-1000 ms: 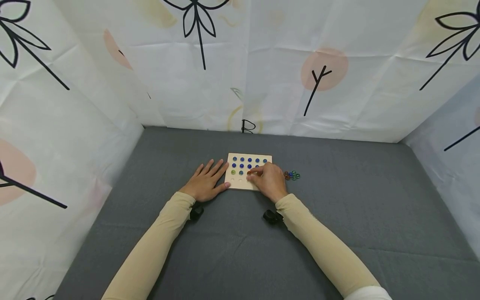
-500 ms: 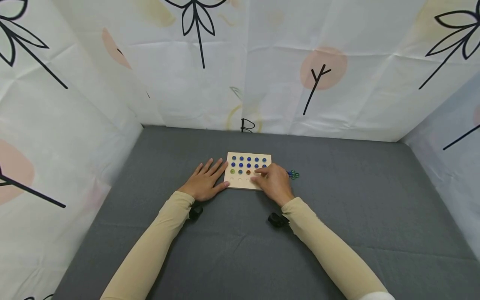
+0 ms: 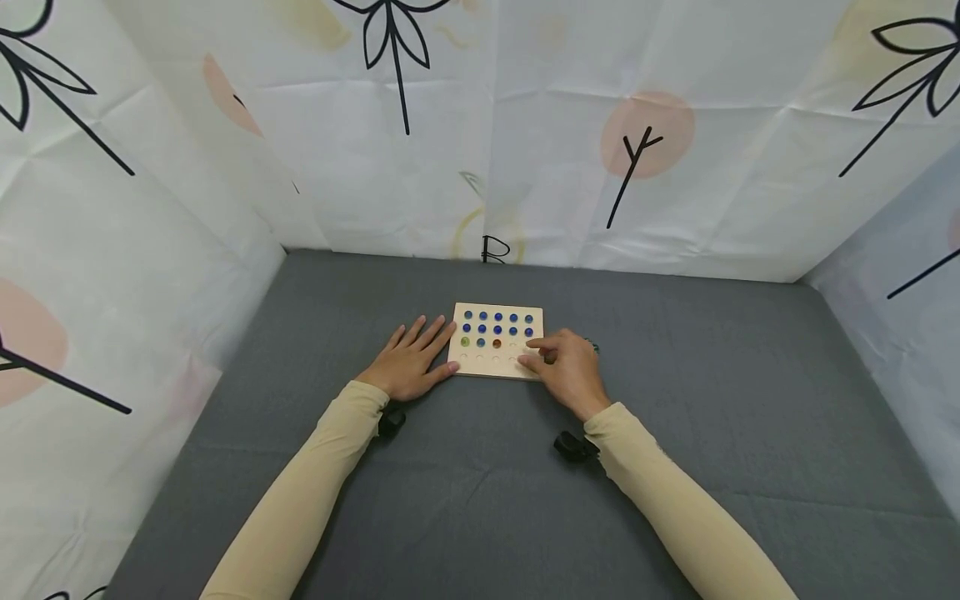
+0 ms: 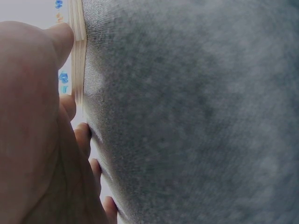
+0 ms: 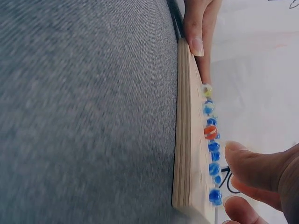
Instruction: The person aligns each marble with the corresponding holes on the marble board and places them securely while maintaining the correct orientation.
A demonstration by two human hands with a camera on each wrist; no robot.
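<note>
A pale wooden board (image 3: 480, 365) with rows of small pits lies on the grey cloth. Blue marbles (image 3: 498, 317) fill its two far rows. The third row holds a yellow-green marble (image 3: 465, 342), a blue one and a red marble (image 3: 497, 342). My left hand (image 3: 412, 358) lies flat on the cloth, its fingers and thumb (image 4: 60, 37) against the board's left edge (image 4: 77, 56). My right hand (image 3: 534, 352) hovers at the board's near right corner, index and thumb (image 5: 252, 163) apart and holding nothing. A few loose marbles (image 3: 594, 343) peek out behind it.
Grey cloth (image 3: 712, 400) covers the table on all sides of the board. White sheets printed with black leaves and pink circles (image 3: 645, 142) wall in the back and both sides. Wrist cameras (image 3: 572, 447) sit under both sleeves.
My right hand has drawn back from the red marble in the third row and slid right to the board's corner, hiding most of the loose marbles. The left hand has stayed put.
</note>
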